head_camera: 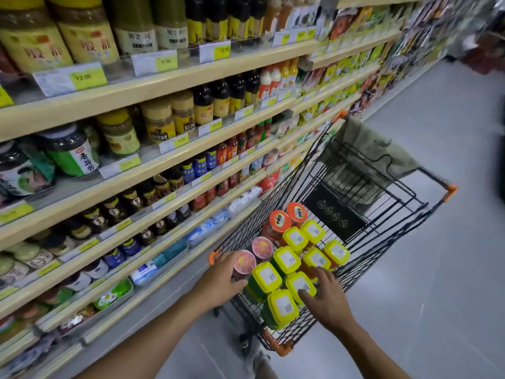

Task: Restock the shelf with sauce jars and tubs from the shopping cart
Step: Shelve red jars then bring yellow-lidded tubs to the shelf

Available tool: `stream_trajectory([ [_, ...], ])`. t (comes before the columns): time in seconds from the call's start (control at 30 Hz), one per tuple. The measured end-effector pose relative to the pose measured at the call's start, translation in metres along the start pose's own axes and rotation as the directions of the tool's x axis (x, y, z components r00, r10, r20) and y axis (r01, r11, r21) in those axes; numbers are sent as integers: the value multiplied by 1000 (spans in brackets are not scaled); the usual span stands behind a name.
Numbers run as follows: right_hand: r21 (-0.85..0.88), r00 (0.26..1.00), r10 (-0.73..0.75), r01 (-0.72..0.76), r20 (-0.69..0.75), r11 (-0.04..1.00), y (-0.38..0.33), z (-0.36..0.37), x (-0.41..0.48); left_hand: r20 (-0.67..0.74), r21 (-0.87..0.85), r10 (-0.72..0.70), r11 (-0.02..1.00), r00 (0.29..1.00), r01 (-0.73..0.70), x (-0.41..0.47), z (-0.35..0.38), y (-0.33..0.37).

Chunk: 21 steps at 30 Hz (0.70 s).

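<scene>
Yellow plastic, square with rounded corners, each lid bearing a white barcode label: some eight sauce tubs stood packed upright in the near end of the wire shopping cart [450, 190], green-bodied at the front, more orange further back. The nearest-right yellow-lidded tub [296, 283] lay directly beneath the right hand [326, 295], whose fingers were spread and nearly straight, tips resting on the lid without closing round it. Beside the tubs, toward the shelving, stood a red-lidded jar [245, 262], round, glossy and dark below the lid; the left hand [222, 276] wrapped its side, thumb underneath and fingers over the far edge. A second red-lidded jar [262, 247] touched it behind, and two orange-capped jars [280, 221] stood further in. All containers had their long axis vertical and lids up, so they were reachable from above only. The shelf [164, 77], pale wood-toned edging with yellow price tags, ran along the cart's left side, stocked with bottles and jars; the left hand was the nearer to it, so the jar would probably travel leftward and up, over the cart's rim. The hands were apart, with tubs between them. Black mesh cart, orange corner bumpers. A grey-green cloth [363, 149] was draped at its far end. Smooth grey floor [437, 269].
</scene>
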State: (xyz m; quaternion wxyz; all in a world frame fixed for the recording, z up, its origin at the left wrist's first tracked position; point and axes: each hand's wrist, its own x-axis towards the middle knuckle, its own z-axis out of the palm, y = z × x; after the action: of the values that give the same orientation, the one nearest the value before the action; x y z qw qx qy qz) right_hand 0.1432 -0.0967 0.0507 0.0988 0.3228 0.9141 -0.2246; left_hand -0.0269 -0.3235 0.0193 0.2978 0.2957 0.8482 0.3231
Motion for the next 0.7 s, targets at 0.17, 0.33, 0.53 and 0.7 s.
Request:
stream_trajectory([
  [0.17, -8, 985, -82, 84, 153, 996, 10, 7, 83, 11, -11, -119, 993, 993, 120, 61, 17, -5],
  [0.33, -4, 932, -187, 198, 311, 980, 20, 23, 163, 6, 18, -262, 965, 965, 262, 120, 35, -13],
  [0.53, -120, 836, -284, 379, 469, 918, 17, 78, 260, 34, 93, -377, 923, 925, 373, 176, 69, -56],
  [0.7, -238, 791, -266, 455, 551, 858, 4, 117, 321, 135, 179, -424, 899, 895, 399, 212, 101, -93],
])
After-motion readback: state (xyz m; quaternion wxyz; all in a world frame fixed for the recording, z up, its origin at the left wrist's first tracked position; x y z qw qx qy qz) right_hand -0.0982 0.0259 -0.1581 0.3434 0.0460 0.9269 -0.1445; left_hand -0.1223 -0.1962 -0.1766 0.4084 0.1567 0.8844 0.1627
